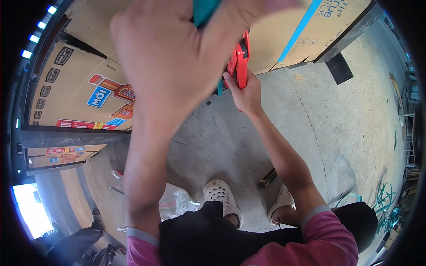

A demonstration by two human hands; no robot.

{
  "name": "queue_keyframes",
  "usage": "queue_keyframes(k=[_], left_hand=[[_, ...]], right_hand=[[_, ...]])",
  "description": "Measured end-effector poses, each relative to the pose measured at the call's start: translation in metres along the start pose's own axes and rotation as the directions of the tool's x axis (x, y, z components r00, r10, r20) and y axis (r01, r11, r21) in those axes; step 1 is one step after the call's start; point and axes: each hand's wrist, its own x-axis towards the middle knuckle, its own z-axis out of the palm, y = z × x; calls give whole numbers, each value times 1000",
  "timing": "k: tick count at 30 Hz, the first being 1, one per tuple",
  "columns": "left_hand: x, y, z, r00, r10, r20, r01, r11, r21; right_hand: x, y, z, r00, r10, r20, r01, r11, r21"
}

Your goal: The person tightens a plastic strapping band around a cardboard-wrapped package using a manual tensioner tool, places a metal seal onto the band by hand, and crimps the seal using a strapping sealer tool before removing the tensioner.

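Close to the camera, my left hand [171, 57] is large and blurred in front of the cardboard boxes. Its fingertips are hidden or smeared, so its grip cannot be made out. A teal strap [204, 11] shows between its thumb and knuckles. Lower and to the right, my right hand [249, 94] is closed around a red strapping tool [242, 64] with black parts, held upright against the box side. A short teal strap end hangs just left of this tool. My left hand partly covers the tool.
Printed cardboard boxes [57, 93] with dark edge frames stand at left; another box [290, 31] with blue tape is at upper right. A cutter [268, 178], clear plastic [182, 199] and tangled teal strap [385, 201] lie on the concrete floor. Another person's legs show lower left.
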Motion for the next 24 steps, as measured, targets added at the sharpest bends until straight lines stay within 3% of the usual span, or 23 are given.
queue_keyframes(k=[5, 7, 11, 15, 17, 24], left_hand=[[-32, -8, -9, 982, 37, 186, -14, 992, -122], [-46, -14, -5, 950, 64, 307, -12, 986, -167], [-85, -16, 2, 888, 89, 451, 8, 978, -209], [-115, -27, 6, 904, 20, 427, 89, 968, -233], [-122, -36, 5, 904, -73, 422, 147, 978, -147], [-123, -68, 7, 920, -85, 384, 151, 978, -146]], right_hand=[[4, -5, -1, 997, -57, -52, 59, 997, 43], [-2, -12, -7, 1000, -21, -7, 21, 998, -54], [-7, 18, 2, 1000, -3, -19, 3, 1000, 12], [-8, 13, 0, 1000, -21, 1, 21, 999, -37], [-10, 13, 1, 999, -32, 9, 33, 998, -45], [1, 5, -7, 997, -65, 35, 68, 992, -109]])
